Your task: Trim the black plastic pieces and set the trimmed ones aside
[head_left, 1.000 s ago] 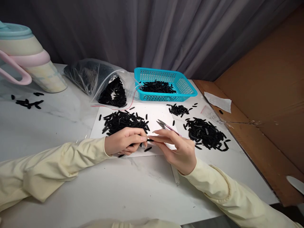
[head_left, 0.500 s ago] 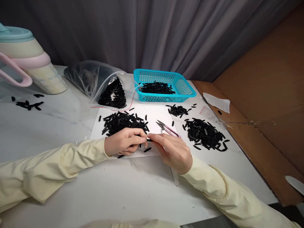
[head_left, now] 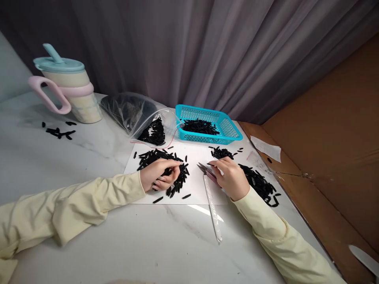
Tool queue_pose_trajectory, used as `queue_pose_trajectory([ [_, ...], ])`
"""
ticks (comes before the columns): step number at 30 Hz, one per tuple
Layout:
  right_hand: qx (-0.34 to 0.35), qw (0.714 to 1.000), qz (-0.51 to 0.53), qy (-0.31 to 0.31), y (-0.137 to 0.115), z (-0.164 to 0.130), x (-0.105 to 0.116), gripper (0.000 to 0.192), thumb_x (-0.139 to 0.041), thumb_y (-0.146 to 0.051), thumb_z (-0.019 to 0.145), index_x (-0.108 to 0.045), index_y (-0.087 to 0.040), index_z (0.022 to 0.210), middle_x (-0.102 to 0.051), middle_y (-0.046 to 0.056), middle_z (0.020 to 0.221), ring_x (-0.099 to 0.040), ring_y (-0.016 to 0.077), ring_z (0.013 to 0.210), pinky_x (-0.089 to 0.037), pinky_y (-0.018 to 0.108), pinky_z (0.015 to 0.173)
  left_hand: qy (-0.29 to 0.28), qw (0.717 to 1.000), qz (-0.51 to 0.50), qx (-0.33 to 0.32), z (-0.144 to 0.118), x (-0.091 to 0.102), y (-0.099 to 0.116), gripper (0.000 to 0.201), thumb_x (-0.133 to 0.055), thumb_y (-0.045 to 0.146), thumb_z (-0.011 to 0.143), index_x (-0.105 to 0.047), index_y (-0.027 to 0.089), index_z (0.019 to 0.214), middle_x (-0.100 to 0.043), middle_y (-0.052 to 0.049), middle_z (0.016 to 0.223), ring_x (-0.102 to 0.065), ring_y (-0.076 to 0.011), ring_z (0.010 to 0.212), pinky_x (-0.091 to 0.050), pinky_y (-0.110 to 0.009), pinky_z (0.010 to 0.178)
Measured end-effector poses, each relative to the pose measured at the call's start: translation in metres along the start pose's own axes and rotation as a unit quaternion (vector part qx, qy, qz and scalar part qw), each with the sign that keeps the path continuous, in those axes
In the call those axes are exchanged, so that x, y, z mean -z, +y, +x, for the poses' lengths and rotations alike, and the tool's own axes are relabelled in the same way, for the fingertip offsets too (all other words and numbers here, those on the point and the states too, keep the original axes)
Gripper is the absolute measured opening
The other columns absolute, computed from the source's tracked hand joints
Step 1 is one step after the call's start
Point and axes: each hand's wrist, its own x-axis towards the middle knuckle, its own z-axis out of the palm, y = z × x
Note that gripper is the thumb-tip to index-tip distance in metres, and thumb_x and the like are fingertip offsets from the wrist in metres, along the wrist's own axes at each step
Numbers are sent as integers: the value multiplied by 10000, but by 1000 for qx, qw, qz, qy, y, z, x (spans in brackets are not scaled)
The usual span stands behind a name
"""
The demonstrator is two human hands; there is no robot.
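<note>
My left hand is curled over a pile of short black strips on a white sheet. Its thumb and forefinger come together, and whatever lies inside the fingers is hidden. My right hand pinches one small black strip at its fingertips. Under that hand lie thread snips with pinkish handles, blades toward the left and partly covered. A slim white wrapped stick runs from the snips toward the front of the table.
Behind the sheet stand a blue basket holding black strips and a clear zip bag of more. Other black heaps lie at right. A handled tumbler stands back left; a cardboard wall borders the right.
My hands were together at the front of the pile; now they are apart, with the right one moved right to the snips. The camera view has shifted too.
</note>
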Motion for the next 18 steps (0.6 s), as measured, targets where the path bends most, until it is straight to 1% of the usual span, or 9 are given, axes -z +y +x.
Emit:
queue_pose_trajectory([
  [3, 35, 998, 30, -46, -12, 13, 3, 170, -506, -101, 828, -656, -129, 903, -661, 73, 758, -577, 195, 766, -491, 279, 664, 59, 990, 83, -101, -1, 1, 11, 364, -393, 317, 849, -455, 152, 531, -242, 78, 358, -203, -41, 265, -146, -163, 268],
  [5, 62, 994, 43, -81, -23, 27, 4, 161, -531, -114, 830, -650, -131, 937, -671, 67, 805, -579, 187, 816, -491, 269, 716, 99, 959, 181, -196, 0, 4, 17, 334, -388, 319, 857, -475, 153, 581, -286, 73, 386, -276, -55, 309, -248, -182, 320],
  [7, 88, 988, 46, -119, -33, 41, 4, 164, -568, -134, 818, -644, -128, 963, -675, 70, 861, -580, 194, 865, -487, 274, 755, 139, 885, 340, -286, 3, 8, 20, 321, -367, 331, 875, -507, 153, 647, -372, 54, 445, -387, -79, 408, -370, -212, 452],
  [9, 110, 981, 42, -156, -41, 53, 5, 181, -599, -144, 801, -642, -124, 975, -675, 77, 883, -583, 211, 886, -486, 289, 759, 165, 779, 499, -341, 7, 13, 19, 308, -340, 320, 887, -530, 152, 713, -475, 15, 574, -481, -111, 564, -419, -249, 607],
  [10, 119, 977, 37, -172, -43, 59, 6, 177, -604, -141, 795, -645, -123, 966, -675, 80, 878, -587, 219, 883, -486, 297, 751, 166, 750, 534, -352, 9, 15, 17, 296, -337, 307, 886, -532, 150, 726, -512, -11, 657, -505, -129, 644, -422, -269, 667],
  [11, 127, 974, 32, -187, -45, 64, 9, 162, -603, -133, 792, -650, -123, 948, -675, 82, 866, -593, 225, 873, -486, 303, 740, 159, 735, 554, -358, 11, 17, 15, 288, -331, 296, 885, -534, 149, 743, -534, -34, 729, -518, -144, 710, -421, -287, 715],
  [14, 142, 967, 18, -212, -44, 73, 26, 130, -577, -111, 803, -656, -125, 905, -670, 87, 833, -606, 228, 846, -482, 309, 717, 133, 704, 595, -365, 11, 25, 7, 283, -317, 291, 892, -557, 152, 837, -576, -76, 889, -529, -186, 878, -391, -347, 850],
  [17, 147, 968, 16, -201, -41, 70, 62, 170, -517, -135, 849, -643, -160, 960, -662, 81, 865, -615, 197, 845, -484, 285, 717, 143, 648, 650, -370, 2, 38, -2, 335, -268, 308, 921, -548, 156, 1023, -545, -109, 1160, -440, -214, 1138, -304, -390, 994],
  [18, 153, 969, 21, -192, -40, 66, 76, 191, -489, -152, 868, -636, -176, 988, -661, 75, 881, -620, 184, 833, -488, 274, 707, 149, 637, 662, -365, -1, 44, -5, 359, -242, 302, 928, -526, 155, 1091, -510, -110, 1235, -400, -206, 1196, -287, -383, 1020],
])
